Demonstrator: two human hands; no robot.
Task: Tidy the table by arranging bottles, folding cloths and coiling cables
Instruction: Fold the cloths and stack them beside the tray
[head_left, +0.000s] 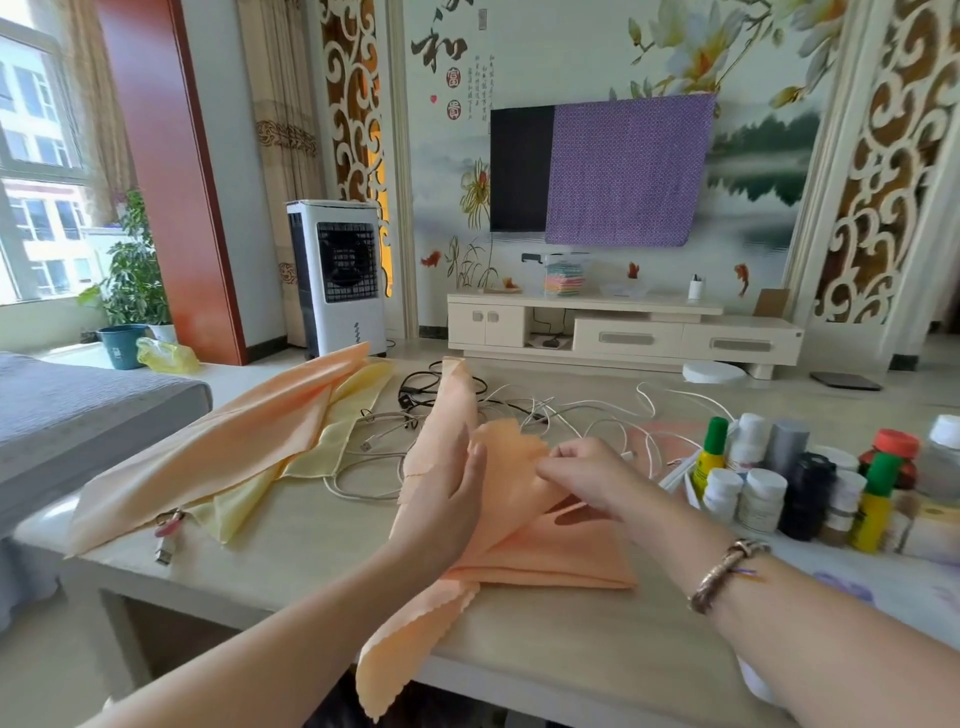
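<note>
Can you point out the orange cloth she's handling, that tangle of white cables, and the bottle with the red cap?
orange cloth (545, 551): head view, on its flat folded part lying on the table.
white cables (363, 470): head view, on a loop left of the cloth.
red-capped bottle (896, 442): head view, on its red cap.

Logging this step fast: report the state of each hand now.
Left hand: open, fingers straight against the orange cloth.
Right hand: closed, pinching the orange cloth's edge.

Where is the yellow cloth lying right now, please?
In the head view, the yellow cloth lies left of centre on the table, tucked under a peach cloth, beside the cables.
</note>
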